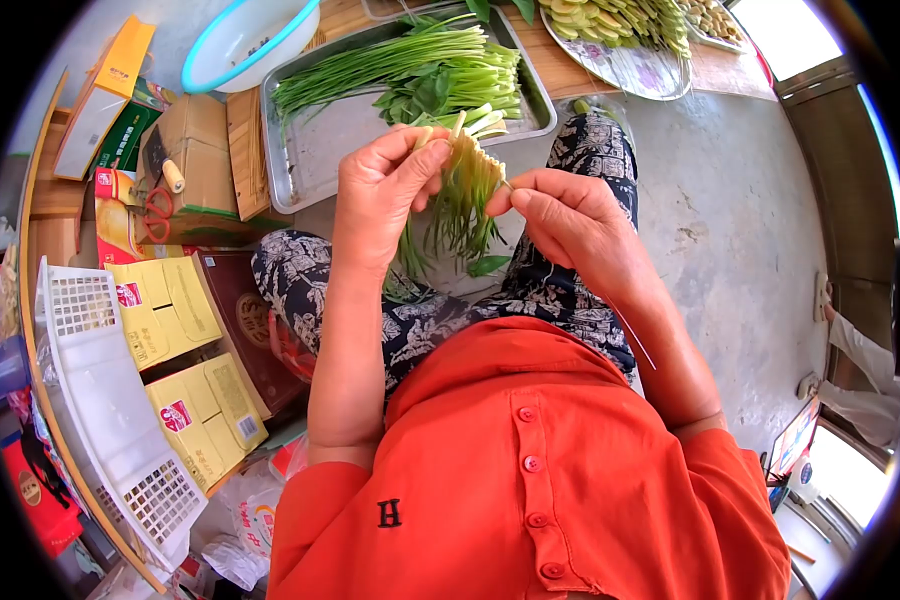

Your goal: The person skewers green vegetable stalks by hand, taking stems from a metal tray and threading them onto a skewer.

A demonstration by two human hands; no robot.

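My left hand [388, 180] is closed, pinching pale stem ends of chives with thumb and forefinger. Between my hands hangs a row of green chives [467, 195], stem ends up and leaves drooping over my lap. My right hand [573, 222] pinches a thin skewer [630, 335] at the row's right end; its long end sticks out below my wrist. How far the skewer runs through the stems is hidden by them. Beyond my hands, a metal tray [315, 165] holds bundles of long chives [400, 65] and some broad green leaves [420, 97].
A blue-rimmed white basin [202, 65] stands left of the tray. Skewered slices [610, 25] lie on a patterned plate [650, 80] at the back right. Red scissors [158, 212] rest by a cardboard box [192, 140]. Yellow boxes [210, 415] and a white basket [120, 400] are at left.
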